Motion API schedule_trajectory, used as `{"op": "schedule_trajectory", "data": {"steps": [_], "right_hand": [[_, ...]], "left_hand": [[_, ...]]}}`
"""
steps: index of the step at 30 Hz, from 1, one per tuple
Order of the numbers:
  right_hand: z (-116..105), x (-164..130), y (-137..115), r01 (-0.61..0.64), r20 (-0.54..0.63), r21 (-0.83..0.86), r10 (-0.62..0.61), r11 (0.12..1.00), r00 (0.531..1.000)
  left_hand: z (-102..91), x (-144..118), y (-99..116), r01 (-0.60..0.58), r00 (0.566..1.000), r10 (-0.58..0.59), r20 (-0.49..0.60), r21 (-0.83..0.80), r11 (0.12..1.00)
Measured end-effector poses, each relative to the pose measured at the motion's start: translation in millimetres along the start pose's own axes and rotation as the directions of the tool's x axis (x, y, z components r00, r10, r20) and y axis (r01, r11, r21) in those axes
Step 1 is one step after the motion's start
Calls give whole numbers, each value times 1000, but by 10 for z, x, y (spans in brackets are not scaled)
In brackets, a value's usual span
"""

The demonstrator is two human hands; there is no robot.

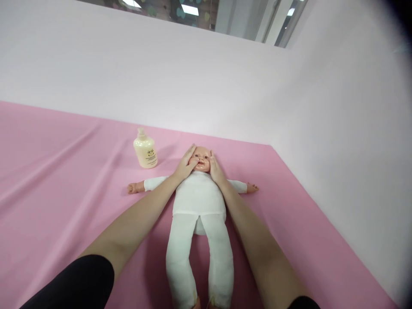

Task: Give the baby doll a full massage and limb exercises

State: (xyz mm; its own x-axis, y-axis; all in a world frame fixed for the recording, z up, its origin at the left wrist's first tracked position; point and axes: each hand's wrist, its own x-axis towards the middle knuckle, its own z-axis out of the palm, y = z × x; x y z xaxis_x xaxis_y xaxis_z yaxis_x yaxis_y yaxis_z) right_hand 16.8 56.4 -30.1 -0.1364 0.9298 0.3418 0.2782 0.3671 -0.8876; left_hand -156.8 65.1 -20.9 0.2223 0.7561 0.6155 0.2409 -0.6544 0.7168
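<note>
Here are the left hand (186, 165) and right hand (216, 168), laid open along the cheeks, clutching nothing. The doll (199, 195) lies face-up, head toward the pink sheet's (296, 219) far edge. Light, even palms look best, left thumb easing clear of the mouth; the right thumb is hard to make out. A pump bottle (146, 151) stands left, clear of both; the white wall (180, 86) rises beyond.

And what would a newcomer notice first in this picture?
First, the doll in white, lying face up on the pink sheet in the middle. The left hand and right hand rest on either side of its head. The bottle stands left of the head.
</note>
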Motion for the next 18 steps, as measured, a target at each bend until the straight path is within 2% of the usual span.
{"op": "schedule_trajectory", "data": {"steps": [4,7,9,13,15,18], "right_hand": [[-13,-79,-150,163,40,-127,-160,978,986],[-16,-95,-203,214,60,-152,-207,965,976],[-16,-94,-208,164,46,-126,-159,978,986],[-24,-86,-202,-55,41,-51,57,997,998],[-31,-80,-206,-144,50,-40,146,989,988],[-36,-68,-206,-215,31,-37,216,976,976]], "left_hand": [[-17,4,58,-121,992,119,45,45,992],[-11,7,50,-90,996,89,29,47,995],[3,8,25,-15,1000,15,5,34,999],[29,7,2,186,982,-186,-38,1,983],[33,8,17,239,970,-239,-53,-1,971],[34,13,47,282,957,-281,-77,-2,960]]}}
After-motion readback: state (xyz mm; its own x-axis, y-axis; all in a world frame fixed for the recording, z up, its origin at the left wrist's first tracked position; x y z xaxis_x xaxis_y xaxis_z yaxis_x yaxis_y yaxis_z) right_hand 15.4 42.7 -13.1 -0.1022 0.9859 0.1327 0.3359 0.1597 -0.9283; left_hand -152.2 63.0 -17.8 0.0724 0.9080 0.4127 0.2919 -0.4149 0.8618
